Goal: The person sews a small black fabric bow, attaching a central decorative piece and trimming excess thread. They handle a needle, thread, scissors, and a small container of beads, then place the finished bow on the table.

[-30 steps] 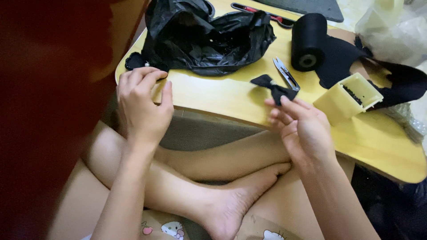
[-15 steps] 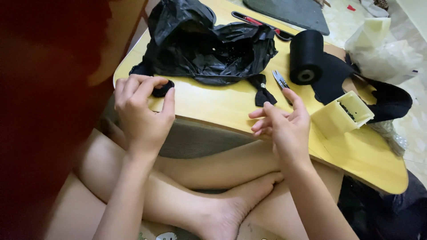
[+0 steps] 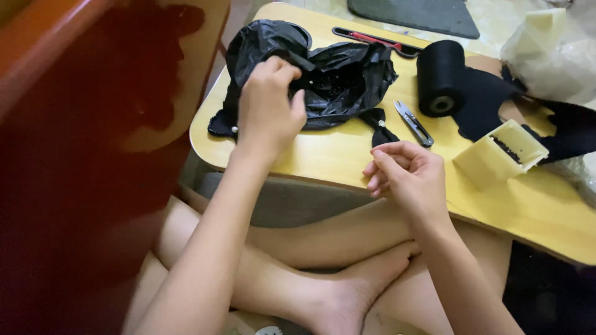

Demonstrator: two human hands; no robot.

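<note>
Low yellow wooden desk [image 3: 323, 155]: left hand [image 3: 268, 105] pinching crumpled black plastic bag [image 3: 341, 80] at its mouth, grip closed. Right hand [image 3: 406, 174] loosely curled, holding nothing visible, w/ small black fabric bow [image 3: 380, 127] lying just beyond.

1. Two bare hands: left hand [image 3: 268, 108], right hand [image 3: 406, 177].
2. No rings, no watch, no bracelets, no gloves on either.
3. Forearms uncovered up to the picture's lower edge; no sleeves in view.
4. Fingernails short and unpainted where they show on the right hand.
5. Legs bare, no trousers or socks visible.
6. One bare foot [image 3: 347, 291], toes uncovered, no shoe.
</note>
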